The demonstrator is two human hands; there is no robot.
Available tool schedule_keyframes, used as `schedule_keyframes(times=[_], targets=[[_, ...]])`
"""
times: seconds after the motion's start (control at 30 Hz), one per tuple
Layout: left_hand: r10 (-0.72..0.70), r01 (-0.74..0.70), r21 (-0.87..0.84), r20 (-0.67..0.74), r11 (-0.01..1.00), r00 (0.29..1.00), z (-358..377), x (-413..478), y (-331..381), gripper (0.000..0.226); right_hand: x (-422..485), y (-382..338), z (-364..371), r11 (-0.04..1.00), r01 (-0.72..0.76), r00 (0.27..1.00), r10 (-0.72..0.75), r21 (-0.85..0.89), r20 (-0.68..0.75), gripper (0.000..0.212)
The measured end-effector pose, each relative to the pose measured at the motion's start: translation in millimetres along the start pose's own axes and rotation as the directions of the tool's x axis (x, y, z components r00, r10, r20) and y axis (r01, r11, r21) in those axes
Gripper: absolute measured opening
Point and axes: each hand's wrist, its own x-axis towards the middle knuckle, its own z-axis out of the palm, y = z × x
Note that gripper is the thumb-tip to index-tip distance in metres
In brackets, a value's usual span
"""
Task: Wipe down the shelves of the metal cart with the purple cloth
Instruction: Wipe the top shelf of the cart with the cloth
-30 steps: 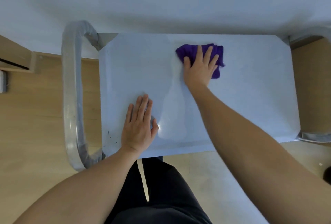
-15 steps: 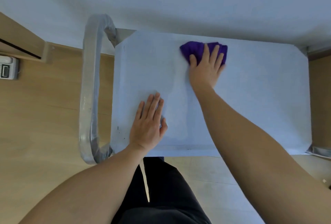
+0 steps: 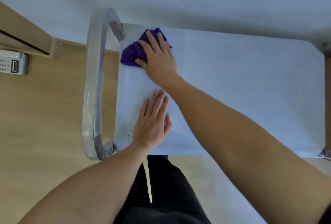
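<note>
Handle is standing at the left end of the top shelf. Purple cloth is lying in its far left corner, right hand pressing it, fingers straight, slightly spread. Left hand is resting flat nearer the front, fingers straight and together.

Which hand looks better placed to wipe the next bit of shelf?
Right. The right hand presses the purple cloth onto the far corner of the shelf beside the handle; the left hand lies flat on bare shelf, apart from the cloth, probably bracing.
</note>
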Motion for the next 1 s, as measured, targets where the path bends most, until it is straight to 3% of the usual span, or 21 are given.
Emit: schedule_keyframes(times=[0.07, 0.2, 0.4, 0.5, 0.8, 1.0], targets=[[-0.014, 0.014, -0.001, 0.015, 1.000, 1.000, 2, -1, -1, 0.057, -14, 21, -2, 0.999, -0.016, 0.999, 0.018, 0.039, -0.034, 0.058], [-0.017, 0.016, 0.020, 0.045, 1.000, 0.999, 3, -1, -3, 0.059, -81, 46, 2, 0.973, -0.211, 0.972, 0.218, 0.089, -0.083, 0.056], [-0.014, 0.013, 0.019, 0.071, 1.000, 0.997, 5, -2, -3, 0.060, -215, 28, 27, 0.868, -0.421, 0.882, 0.459, 0.262, -0.103, 0.055], [-0.025, 0.022, 0.037, 0.087, 0.999, 0.996, 6, -1, -4, 0.061, -209, 25, 32, 0.863, -0.440, 0.876, 0.473, 0.246, -0.095, 0.050], [-0.018, 0.016, 0.039, 0.064, 0.999, 0.998, 0, -2, -1, 0.060, -56, 60, 2, 0.909, -0.369, 0.904, 0.400, 0.195, -0.149, 0.047], [-0.018, 0.015, 0.040, 0.056, 0.999, 0.998, 4, -3, -2, 0.059, -162, 41, 21, 0.882, -0.339, 0.887, 0.415, 0.327, -0.202, 0.041]])
